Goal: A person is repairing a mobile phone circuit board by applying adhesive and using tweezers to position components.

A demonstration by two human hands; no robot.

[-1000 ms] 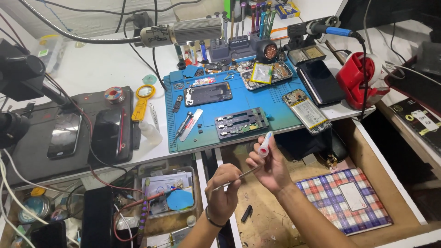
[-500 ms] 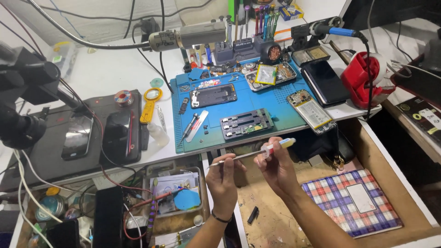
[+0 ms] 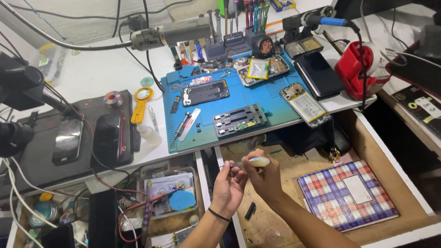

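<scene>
Both my hands meet over the open wooden drawer (image 3: 404, 183), below the blue work mat (image 3: 271, 103). My right hand (image 3: 264, 177) grips a small tool with a pale yellowish handle (image 3: 256, 161), held level. My left hand (image 3: 228, 184), with a dark band on its wrist, pinches the tool's thin metal end between fingertips. On the mat above lie an opened phone frame (image 3: 206, 93), a dark board holder (image 3: 240, 120) and a phone with its battery showing (image 3: 305, 104).
A plaid notebook (image 3: 347, 195) lies in the drawer at right, a small black piece (image 3: 250, 211) near my wrists. Left of the mat stand a dark heating pad with phones (image 3: 69, 138), a yellow magnifier (image 3: 140, 104) and a small bottle (image 3: 149, 135). A red object (image 3: 351, 73) and cables sit at right.
My hands have drawn closer together and lower over the drawer. The tool was longer between them before; now my left fingertips sit close to its handle.
</scene>
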